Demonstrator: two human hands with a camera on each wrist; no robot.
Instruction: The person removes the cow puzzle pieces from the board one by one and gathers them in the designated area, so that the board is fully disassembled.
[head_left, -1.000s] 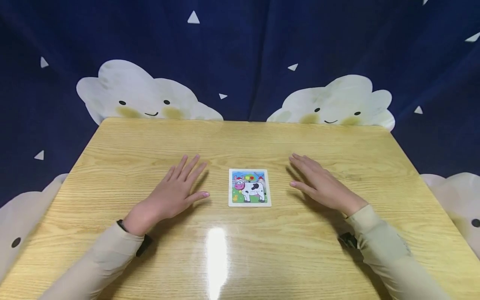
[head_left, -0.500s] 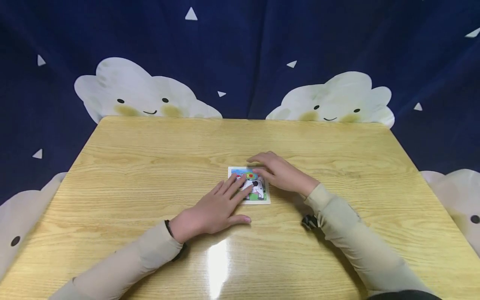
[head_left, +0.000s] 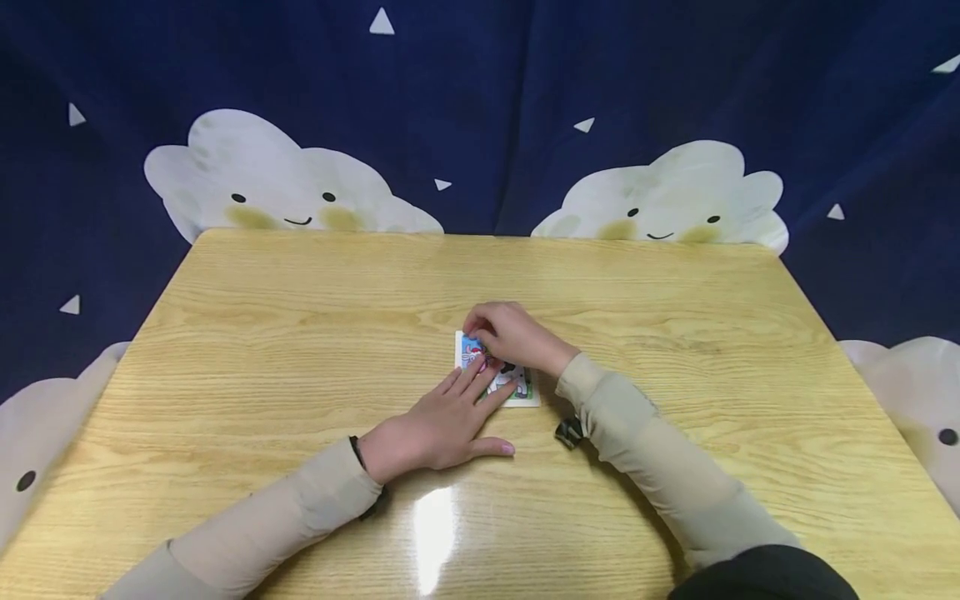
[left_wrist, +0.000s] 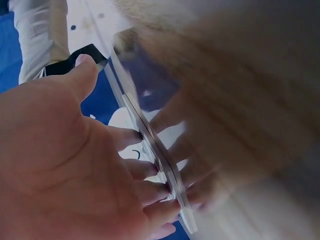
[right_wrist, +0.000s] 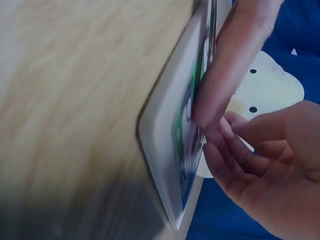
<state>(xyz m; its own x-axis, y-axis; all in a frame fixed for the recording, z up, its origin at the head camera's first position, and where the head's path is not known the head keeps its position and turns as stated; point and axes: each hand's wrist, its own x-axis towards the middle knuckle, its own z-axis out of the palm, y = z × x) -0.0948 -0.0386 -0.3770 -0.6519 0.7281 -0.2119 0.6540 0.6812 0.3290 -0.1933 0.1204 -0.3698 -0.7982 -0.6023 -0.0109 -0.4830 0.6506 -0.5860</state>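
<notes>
A square cow picture board [head_left: 530,393] with a white border lies flat near the middle of the wooden table. My left hand [head_left: 442,429] rests on its left and lower part with straight, slightly spread fingers. Over the upper edge of the board sits my right hand [head_left: 516,337], its fingers curled downward. In the right wrist view the right thumb and fingertips [right_wrist: 215,155] come close together beside the picture surface, behind the left finger. Whether they pinch anything is hidden. Seen edge-on in the left wrist view, the board meets the left fingertips [left_wrist: 162,192].
The glossy wooden table [head_left: 315,275] extends around the board, with a bright reflection near the front. A dark blue curtain [head_left: 480,108] with white clouds hangs behind it. A small dark device [head_left: 570,432] is strapped at the right wrist.
Both hands have come inward from either side of the board. The left hand has settled on the picture; the right has moved left along the top edge, and its fingers have curled.
</notes>
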